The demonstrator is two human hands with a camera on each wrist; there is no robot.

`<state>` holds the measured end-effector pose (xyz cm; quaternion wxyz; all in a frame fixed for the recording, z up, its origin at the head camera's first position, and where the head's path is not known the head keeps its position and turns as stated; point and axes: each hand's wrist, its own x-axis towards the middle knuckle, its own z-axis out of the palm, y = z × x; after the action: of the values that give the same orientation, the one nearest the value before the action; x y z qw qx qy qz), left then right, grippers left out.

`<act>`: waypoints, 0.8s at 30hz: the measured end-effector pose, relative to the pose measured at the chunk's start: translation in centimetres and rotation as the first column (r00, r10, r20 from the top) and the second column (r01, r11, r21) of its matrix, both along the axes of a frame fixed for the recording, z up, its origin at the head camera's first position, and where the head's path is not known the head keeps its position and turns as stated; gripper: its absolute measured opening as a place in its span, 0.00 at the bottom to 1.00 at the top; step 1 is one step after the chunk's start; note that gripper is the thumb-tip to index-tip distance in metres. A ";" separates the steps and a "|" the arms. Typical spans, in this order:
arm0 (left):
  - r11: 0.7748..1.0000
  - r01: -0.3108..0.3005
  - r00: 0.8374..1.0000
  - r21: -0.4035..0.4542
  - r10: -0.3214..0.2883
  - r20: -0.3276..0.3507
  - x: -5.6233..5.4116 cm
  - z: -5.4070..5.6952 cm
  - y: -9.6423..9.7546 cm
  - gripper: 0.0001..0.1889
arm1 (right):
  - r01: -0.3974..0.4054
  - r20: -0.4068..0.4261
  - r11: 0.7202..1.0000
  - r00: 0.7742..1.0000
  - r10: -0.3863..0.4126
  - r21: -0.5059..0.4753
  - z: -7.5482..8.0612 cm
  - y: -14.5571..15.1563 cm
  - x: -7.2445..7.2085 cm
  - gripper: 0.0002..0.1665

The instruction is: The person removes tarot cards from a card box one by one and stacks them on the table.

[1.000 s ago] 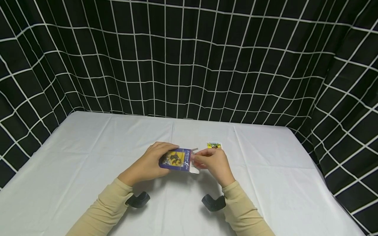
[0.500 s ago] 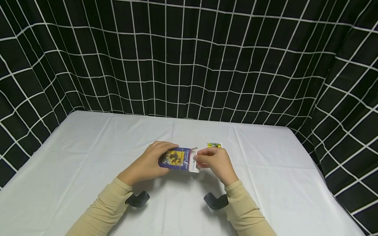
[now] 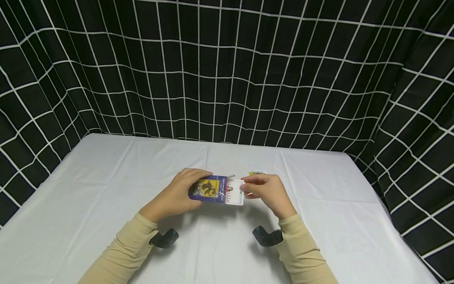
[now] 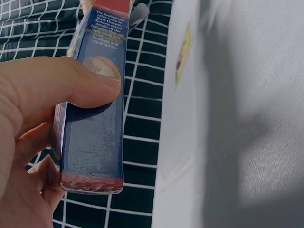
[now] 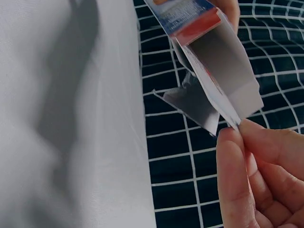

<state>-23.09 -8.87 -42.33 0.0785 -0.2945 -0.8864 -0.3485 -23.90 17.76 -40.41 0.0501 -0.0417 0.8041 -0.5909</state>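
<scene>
My left hand grips a blue tarot card box around its sides, above the table. In the left wrist view, the thumb presses the narrow printed side of the box. The box's end toward my right hand stands uncovered, with white flaps around the opening. A tarot card with a mostly white face projects partway from that end. My right thumb and fingers pinch its outer edge, and the right wrist view shows the thin card nearly edge-on, with the dark hollow of the box beside it.
Behind my right hand, a yellow-and-green picture card lies on the white tablecloth, partly covered by that hand. Black curtains with a white grid enclose the back and sides. A black wrist device sticks out from the right sleeve.
My right hand has moved right from the box opening, and the card it pinches now shows partly drawn out. The left hand and box have shifted only slightly.
</scene>
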 end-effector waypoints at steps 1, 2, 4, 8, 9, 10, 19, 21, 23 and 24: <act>1.000 -0.001 1.000 0.000 0.001 0.001 0.0 0.0 0.0 0.39 | 0.004 0.002 1.000 1.000 -0.004 -0.007 0.1 0.1 0.0 0.17; 1.000 -0.003 1.000 0.000 0.003 0.003 0.0 0.1 0.0 0.39 | 0.009 0.004 1.000 1.000 -0.009 -0.011 0.1 0.2 0.0 0.17; 1.000 -0.005 1.000 0.001 0.005 0.007 0.0 0.1 0.0 0.39 | 0.016 0.005 1.000 1.000 -0.016 -0.019 0.3 0.3 -0.1 0.17; 1.000 -0.010 1.000 0.001 0.010 0.014 0.0 0.2 0.0 0.39 | 0.022 0.007 0.999 1.000 -0.022 -0.024 0.5 0.7 -0.2 0.16; 1.000 -0.011 1.000 -0.001 0.011 0.013 0.0 0.2 -0.1 0.39 | 0.018 0.007 1.000 1.000 -0.018 -0.023 0.5 0.8 -0.2 0.16; 1.000 -0.013 1.000 -0.003 0.013 0.012 0.0 0.1 -0.1 0.39 | 0.014 0.007 1.000 1.000 -0.014 -0.022 0.6 1.0 -0.3 0.16; 1.000 -0.017 1.000 -0.006 0.017 0.020 -0.1 0.0 -0.1 0.39 | -0.023 0.037 1.000 0.999 0.022 0.009 1.1 2.9 -0.5 0.17; 1.000 -0.017 1.000 -0.007 0.017 0.017 -0.2 0.0 -0.2 0.39 | -0.027 0.038 0.999 0.999 0.027 0.018 1.2 3.4 -0.5 0.18; 1.000 -0.016 1.000 -0.008 0.016 0.016 -0.2 -0.1 -0.2 0.39 | -0.028 0.040 0.999 0.999 0.027 0.026 1.4 3.9 -0.5 0.18; 1.000 -0.016 1.000 -0.007 0.016 0.015 -0.2 -0.1 -0.2 0.39 | -0.027 0.041 0.999 0.999 0.026 0.031 1.4 4.1 -0.5 0.18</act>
<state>-23.31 -9.08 -42.42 0.0734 -0.2848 -0.8906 -0.3469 -24.45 21.85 -38.98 0.0748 -0.0395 0.8116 -0.5781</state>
